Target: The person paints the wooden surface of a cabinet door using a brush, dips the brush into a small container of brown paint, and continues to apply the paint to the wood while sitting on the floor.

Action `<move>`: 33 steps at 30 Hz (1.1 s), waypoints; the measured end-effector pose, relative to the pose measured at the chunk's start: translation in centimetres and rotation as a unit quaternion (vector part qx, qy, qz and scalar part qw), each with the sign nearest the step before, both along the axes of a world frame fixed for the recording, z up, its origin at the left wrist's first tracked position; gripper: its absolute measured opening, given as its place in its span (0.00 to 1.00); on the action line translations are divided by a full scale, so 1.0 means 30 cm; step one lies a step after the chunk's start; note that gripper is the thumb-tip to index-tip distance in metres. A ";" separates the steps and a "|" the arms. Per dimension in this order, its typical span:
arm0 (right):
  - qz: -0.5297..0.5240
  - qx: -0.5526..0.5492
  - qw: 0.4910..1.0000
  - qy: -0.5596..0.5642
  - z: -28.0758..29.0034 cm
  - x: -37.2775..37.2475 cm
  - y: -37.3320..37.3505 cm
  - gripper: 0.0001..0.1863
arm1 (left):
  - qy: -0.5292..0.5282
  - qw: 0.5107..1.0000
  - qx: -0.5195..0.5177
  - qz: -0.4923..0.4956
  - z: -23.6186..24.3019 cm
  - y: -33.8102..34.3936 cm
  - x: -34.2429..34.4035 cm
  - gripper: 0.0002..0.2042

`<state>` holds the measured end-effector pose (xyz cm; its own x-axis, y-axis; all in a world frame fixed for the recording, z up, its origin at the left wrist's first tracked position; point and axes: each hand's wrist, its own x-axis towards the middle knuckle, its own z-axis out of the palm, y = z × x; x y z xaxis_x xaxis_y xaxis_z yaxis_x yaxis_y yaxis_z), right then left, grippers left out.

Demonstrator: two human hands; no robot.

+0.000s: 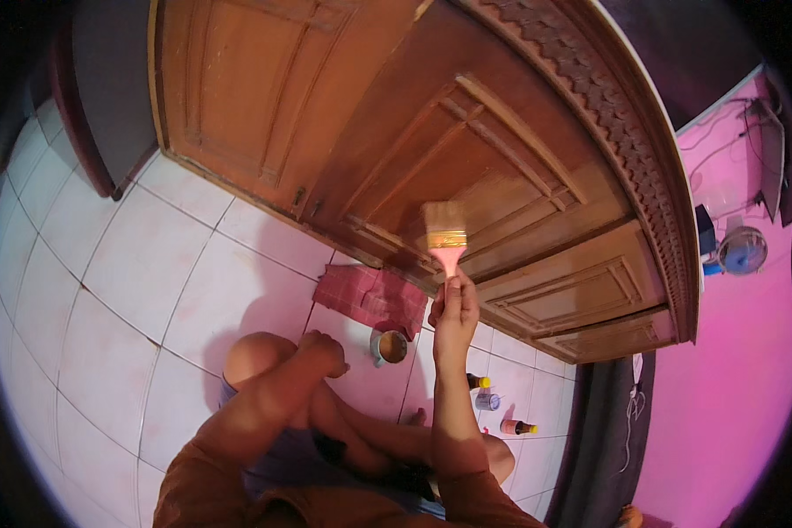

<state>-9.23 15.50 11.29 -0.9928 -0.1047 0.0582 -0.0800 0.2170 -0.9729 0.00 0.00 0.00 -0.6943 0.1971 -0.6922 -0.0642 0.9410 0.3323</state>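
A wide flat paintbrush [446, 238] with a pink handle and pale bristles is upright in my right hand [458, 304], gripped by the handle. Its bristles are in front of the brown wooden cabinet door [387, 176], which has raised panel mouldings; whether they touch the wood I cannot tell. My left hand [325, 354] rests by my bent knee, fingers curled, and nothing shows in it. Just right of it, a light mug [390, 347] with brown liquid inside stands on the tiles. A red cloth [370, 295] lies crumpled on the floor at the cabinet's foot.
Right of my right forearm are a small can [487, 401] and a dark bottle [517, 428] with a yellow cap lying on its side. Another yellow-capped bottle [477, 381] is partly hidden by my arm. The cabinet's carved edge [616, 114] curves along the right; a pink wall [722, 378] is beyond.
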 end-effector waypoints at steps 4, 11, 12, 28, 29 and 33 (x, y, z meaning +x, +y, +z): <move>0.002 -0.168 0.983 0.074 0.161 0.028 -0.094 0.17 | 0.060 0.998 0.016 -0.003 -0.033 0.019 0.018 0.28; -0.002 -0.245 0.965 0.091 0.300 -0.030 -0.176 0.16 | 0.014 1.000 -0.002 -0.006 0.017 0.016 -0.005 0.30; -0.006 -0.250 0.963 0.095 0.305 -0.046 -0.179 0.16 | 0.017 1.000 -0.008 -0.011 0.016 0.016 -0.006 0.30; -0.062 -0.265 0.959 0.074 0.264 -0.077 -0.162 0.15 | 0.033 0.999 -0.004 -0.024 0.009 0.025 -0.010 0.30; -0.079 -0.267 0.958 0.074 0.256 -0.055 -0.157 0.16 | 0.028 0.999 -0.007 -0.027 0.014 0.020 -0.015 0.30; -0.081 -0.276 0.953 0.095 0.283 -0.060 -0.147 0.16 | 0.017 0.999 -0.013 -0.028 -0.001 0.022 -0.013 0.30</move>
